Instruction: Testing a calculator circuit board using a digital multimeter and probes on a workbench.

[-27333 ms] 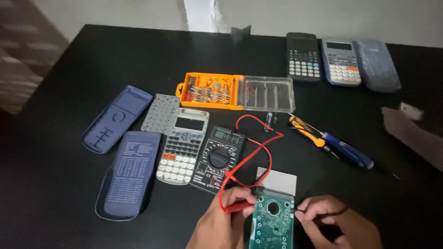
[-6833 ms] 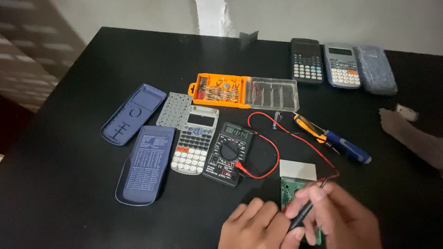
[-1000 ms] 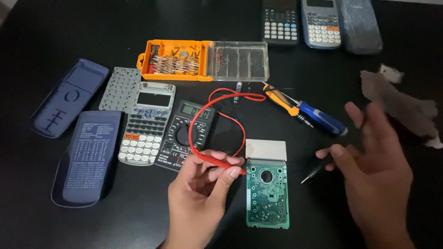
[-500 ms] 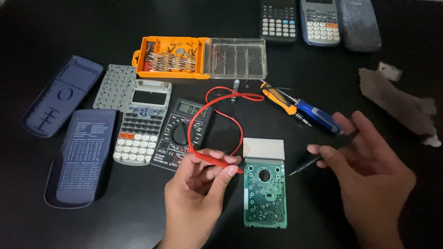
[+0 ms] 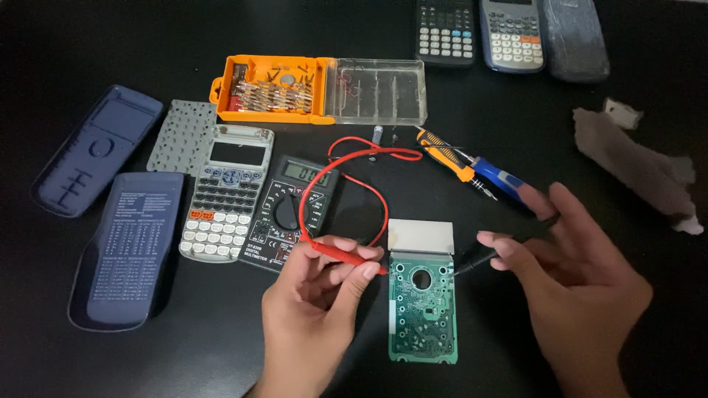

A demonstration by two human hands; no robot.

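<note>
Circuit board (image 5: 422, 309) on table | left hand (image 5: 313, 302) pinches red probe (image 5: 345, 254) — right hand (image 5: 579, 287) pinches black probe (image 5: 479, 258)

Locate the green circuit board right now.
Head view, bottom centre: the green circuit board lies flat on the black table between the left hand and right hand, right of the multimeter.

A bright red slim plastic test probe (image 5: 341, 254) trails a red wire (image 5: 354, 173) over a black box-shaped multimeter (image 5: 290, 212). The flat rectangular circuit board (image 5: 422, 313) is green, dotted silver, topped by a pale grey display panel (image 5: 420, 236). The matt bench (image 5: 147, 44) is black; the plastic screwdriver-bit case (image 5: 269, 90) is orange.
</note>
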